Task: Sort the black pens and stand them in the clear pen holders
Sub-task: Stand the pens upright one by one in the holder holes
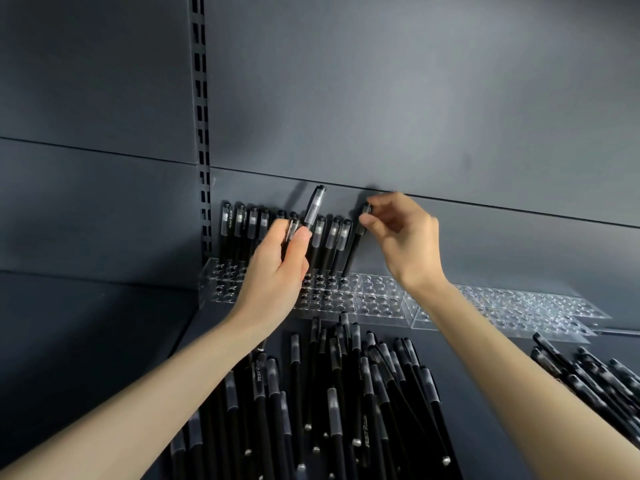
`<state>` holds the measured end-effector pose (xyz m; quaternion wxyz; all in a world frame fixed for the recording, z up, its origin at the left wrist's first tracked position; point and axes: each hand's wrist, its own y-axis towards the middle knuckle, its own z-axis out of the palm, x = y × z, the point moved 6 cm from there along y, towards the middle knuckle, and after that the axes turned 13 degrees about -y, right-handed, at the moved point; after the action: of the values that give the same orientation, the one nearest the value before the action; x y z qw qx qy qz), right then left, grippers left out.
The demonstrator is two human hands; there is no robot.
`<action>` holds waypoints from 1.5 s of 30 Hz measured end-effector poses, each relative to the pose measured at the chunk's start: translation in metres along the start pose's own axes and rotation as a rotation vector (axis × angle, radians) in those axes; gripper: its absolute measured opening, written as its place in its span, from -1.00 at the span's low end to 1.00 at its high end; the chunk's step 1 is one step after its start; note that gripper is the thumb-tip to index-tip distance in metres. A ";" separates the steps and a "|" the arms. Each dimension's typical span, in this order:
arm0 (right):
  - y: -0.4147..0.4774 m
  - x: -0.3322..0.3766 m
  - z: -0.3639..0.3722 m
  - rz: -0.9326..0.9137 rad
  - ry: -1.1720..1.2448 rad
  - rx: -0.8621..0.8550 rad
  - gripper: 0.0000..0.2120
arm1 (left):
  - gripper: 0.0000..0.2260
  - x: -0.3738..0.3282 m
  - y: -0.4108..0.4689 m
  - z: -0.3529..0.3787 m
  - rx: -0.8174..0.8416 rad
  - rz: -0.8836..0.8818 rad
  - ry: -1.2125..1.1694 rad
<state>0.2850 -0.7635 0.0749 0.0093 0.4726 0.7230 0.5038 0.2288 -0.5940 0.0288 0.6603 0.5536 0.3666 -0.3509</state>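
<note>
Several black pens [239, 233] stand in the back row of a clear pen holder [221, 282] against the shelf's back wall. My left hand [277, 271] grips black pens, one [313, 209] sticking up above my thumb. My right hand [401, 237] pinches the cap end of another black pen [355, 244], whose lower end sits at a hole in the back row, right of the standing pens. A pile of loose black pens [332, 393] lies on the shelf between my forearms.
More clear pen holders [512, 306] run to the right along the shelf with open holes. A second heap of black pens [588, 379] lies at the right edge. A slotted upright [202, 133] rises at the left of the back panel.
</note>
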 end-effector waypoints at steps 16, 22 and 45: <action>-0.014 -0.007 0.005 0.025 -0.044 0.165 -0.84 | -0.81 0.013 -0.008 0.012 0.100 -0.201 -0.031; -0.019 0.003 -0.007 0.074 0.096 0.119 -0.88 | -0.72 0.013 -0.008 0.014 0.139 -0.185 0.004; -0.018 -0.003 -0.036 0.352 0.613 0.007 -0.85 | -0.80 0.008 -0.015 0.019 0.111 -0.025 0.155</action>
<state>0.2566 -0.7927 0.0778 -0.2968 0.4168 0.6012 0.6138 0.2219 -0.6152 0.0168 0.5938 0.6100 0.4038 -0.3349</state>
